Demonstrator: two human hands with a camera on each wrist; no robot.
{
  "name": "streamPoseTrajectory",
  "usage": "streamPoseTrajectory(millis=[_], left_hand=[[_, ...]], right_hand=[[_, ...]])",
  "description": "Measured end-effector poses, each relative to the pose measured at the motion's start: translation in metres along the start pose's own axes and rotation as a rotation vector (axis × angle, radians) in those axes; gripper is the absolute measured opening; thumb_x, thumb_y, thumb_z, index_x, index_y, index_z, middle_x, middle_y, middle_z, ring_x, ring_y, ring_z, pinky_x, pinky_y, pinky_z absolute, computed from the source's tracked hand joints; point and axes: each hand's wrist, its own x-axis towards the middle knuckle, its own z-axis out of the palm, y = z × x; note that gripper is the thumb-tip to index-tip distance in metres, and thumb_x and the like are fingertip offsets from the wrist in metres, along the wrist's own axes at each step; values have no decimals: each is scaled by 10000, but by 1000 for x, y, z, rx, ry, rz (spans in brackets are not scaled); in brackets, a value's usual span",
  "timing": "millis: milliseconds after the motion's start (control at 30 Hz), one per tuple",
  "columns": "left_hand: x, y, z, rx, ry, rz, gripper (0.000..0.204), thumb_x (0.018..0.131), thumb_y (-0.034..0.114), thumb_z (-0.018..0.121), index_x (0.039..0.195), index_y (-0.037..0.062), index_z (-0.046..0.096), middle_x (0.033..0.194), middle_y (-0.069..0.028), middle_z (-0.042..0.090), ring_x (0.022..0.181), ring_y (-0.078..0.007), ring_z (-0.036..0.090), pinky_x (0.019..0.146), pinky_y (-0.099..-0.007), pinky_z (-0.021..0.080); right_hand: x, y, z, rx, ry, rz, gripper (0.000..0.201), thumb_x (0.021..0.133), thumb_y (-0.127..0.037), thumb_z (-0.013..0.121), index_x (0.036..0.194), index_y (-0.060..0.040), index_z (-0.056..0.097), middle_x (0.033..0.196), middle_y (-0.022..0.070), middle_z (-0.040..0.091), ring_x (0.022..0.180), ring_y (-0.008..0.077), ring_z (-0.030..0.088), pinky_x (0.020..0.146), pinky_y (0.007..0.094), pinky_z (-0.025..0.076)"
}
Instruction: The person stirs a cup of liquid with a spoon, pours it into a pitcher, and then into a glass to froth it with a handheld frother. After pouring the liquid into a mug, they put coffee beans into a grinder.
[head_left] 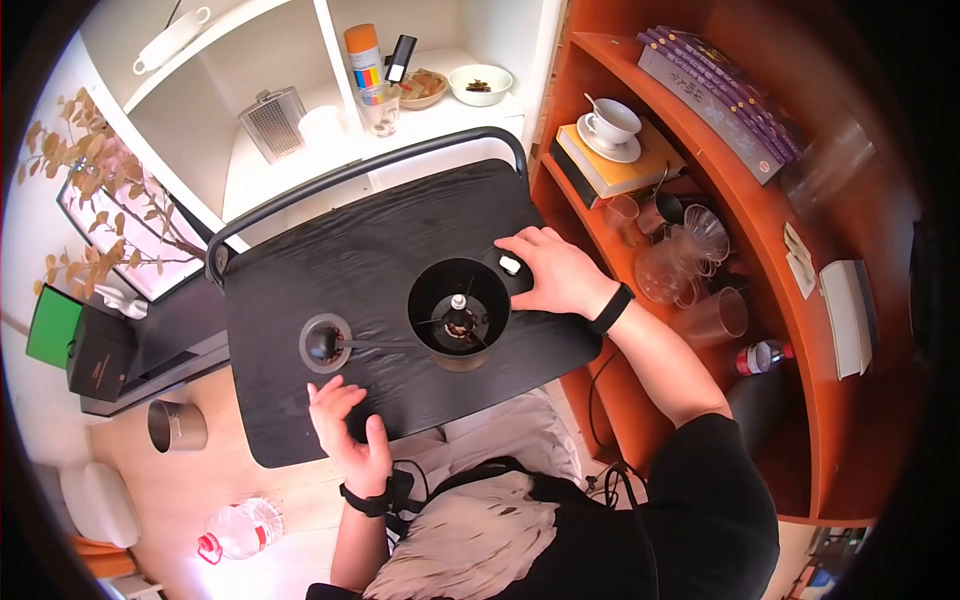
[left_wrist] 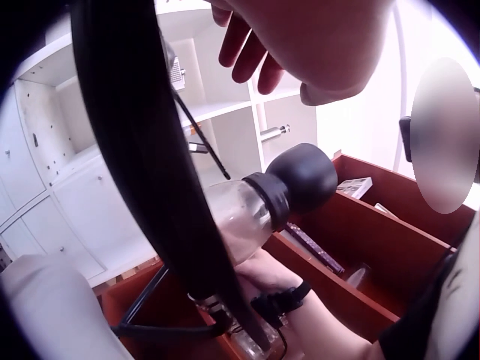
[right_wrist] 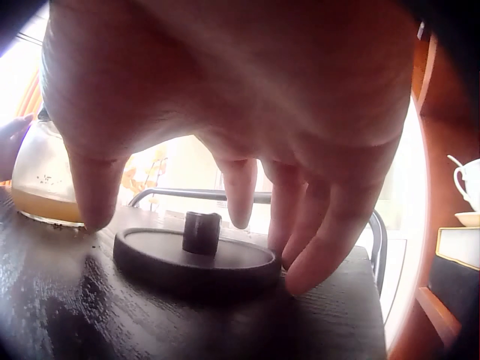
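My right hand [head_left: 560, 272] is spread over a round black lid [right_wrist: 199, 266] with a short central knob, which lies flat on the black table. In the right wrist view the thumb stands left of the lid and the fingertips [right_wrist: 304, 277] are right at its right edge. Beside this hand stands a glass pot [left_wrist: 240, 217] with a wide black top; its black inside [head_left: 430, 290] holds a thin central rod with a white tip. Pale amber liquid shows low in the glass. My left hand [head_left: 350, 425] hovers near the table's front edge, fingers relaxed, holding nothing. Close to it, a black spoon [head_left: 322, 345] rests in a small glass bowl [head_left: 345, 325].
A metal rail [head_left: 370, 165] runs along the table's back edge. White shelving [head_left: 440, 125] stands behind, with a spray can [head_left: 362, 55] and bowls. On the right, an orange-brown shelf [head_left: 800, 400] holds glassware and books. A large plastic bottle [head_left: 245, 528] is on the floor.
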Motion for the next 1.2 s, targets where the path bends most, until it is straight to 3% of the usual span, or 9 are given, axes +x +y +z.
streamPoseTrajectory(millis=[400,700,900,1100,1200], left_hand=[[-1,-2,4,37,-133,19,178,816,90,661,994,80,671,1043,-110,679,1193,-360,603,1200,-617,272],[-1,-2,2,-14,-146,7,171,796,67,678,967,81,686,1037,-98,689,1187,-345,615,1202,-592,291],[1,-4,1,-56,-156,20,158,792,64,699,949,75,687,1027,-102,694,1154,-346,631,1175,-583,343],[3,-3,1,-63,-163,33,147,795,68,707,940,73,685,1009,-97,691,1140,-344,631,1166,-576,358],[2,-4,2,-70,-154,35,141,794,69,712,932,77,685,1000,-89,690,1138,-340,631,1164,-573,363]], right_hand=[[4,-2,0,-1,-23,7,753,726,-359,844,1382,-111,570,1269,165,588,1249,350,546,1065,426,478],[5,-7,-10,147,64,-61,713,720,-309,844,1349,-114,571,1239,196,579,1228,393,561,1064,428,477],[8,-21,-49,94,165,-145,657,711,-263,851,1297,-110,596,1200,187,600,1192,382,586,1058,431,479],[5,-60,-106,55,155,-154,650,708,-256,834,1302,-120,605,1188,172,615,1161,355,609,1033,426,498],[2,-80,-127,53,124,-233,662,698,-208,811,1308,-61,599,1142,134,626,1109,318,623,986,399,497]])
